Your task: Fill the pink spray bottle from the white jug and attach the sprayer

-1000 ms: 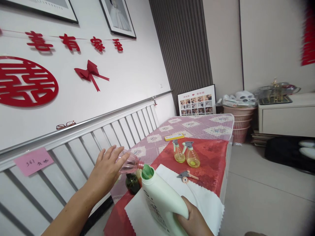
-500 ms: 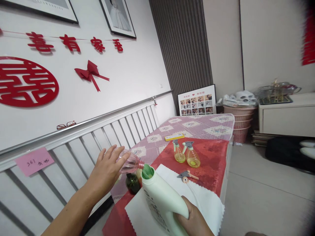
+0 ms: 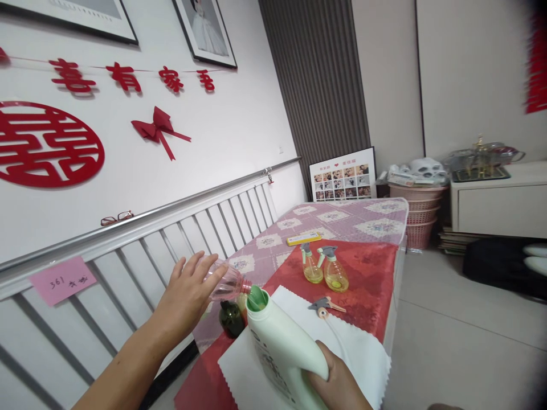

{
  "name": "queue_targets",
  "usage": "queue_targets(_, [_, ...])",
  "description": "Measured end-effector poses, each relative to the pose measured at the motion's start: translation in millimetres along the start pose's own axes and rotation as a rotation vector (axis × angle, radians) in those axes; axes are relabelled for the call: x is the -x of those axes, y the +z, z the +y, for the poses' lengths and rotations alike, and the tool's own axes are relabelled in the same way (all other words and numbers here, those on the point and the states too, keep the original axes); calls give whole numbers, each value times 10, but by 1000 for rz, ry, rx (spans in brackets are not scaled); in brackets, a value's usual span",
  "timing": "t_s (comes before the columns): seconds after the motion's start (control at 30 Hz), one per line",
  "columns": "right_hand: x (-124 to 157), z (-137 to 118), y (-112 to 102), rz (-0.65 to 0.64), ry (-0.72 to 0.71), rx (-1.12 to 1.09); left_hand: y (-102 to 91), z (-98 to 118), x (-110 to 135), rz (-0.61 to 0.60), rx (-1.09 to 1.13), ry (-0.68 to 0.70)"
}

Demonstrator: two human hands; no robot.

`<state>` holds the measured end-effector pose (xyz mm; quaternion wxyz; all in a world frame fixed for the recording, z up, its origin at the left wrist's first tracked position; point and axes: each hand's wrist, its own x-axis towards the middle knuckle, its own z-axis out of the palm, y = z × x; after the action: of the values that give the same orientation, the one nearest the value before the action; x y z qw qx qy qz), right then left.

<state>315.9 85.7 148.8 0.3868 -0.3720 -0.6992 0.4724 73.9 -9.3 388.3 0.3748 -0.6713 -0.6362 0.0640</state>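
My left hand (image 3: 194, 287) is wrapped around a clear pinkish bottle (image 3: 228, 283), tipped sideways with its red neck at the mouth of a pale green jug-like bottle (image 3: 282, 336). A thin stream seems to run from it into that wide opening. My right hand (image 3: 339, 378) grips the pale green bottle by its handle, holding it tilted over a white cloth (image 3: 239, 370). Behind the necks stands a dark green bottle (image 3: 231, 319), partly covered. A grey and peach spray head (image 3: 325, 307) with a tube lies on the cloth.
Two spray bottles with yellowish liquid, a smaller one (image 3: 313, 270) and a larger one (image 3: 335, 276), stand on a red cloth (image 3: 367, 267). Behind them is a yellow box (image 3: 303, 238) on the mattress (image 3: 337, 215). A white railing (image 3: 179, 256) runs along the left.
Both hands and both bottles hold nearly the same pose. The view has shifted very slightly; nothing was taken up or let go.
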Motion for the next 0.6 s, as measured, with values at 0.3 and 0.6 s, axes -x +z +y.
queue_targets(0.3, [-11, -12, -10, 4, -2, 0, 2, -2, -18, 3, -11, 5])
queue_targets(0.6, [0, -1, -6, 22, -1, 8, -18, 3, -20, 7, -15, 1])
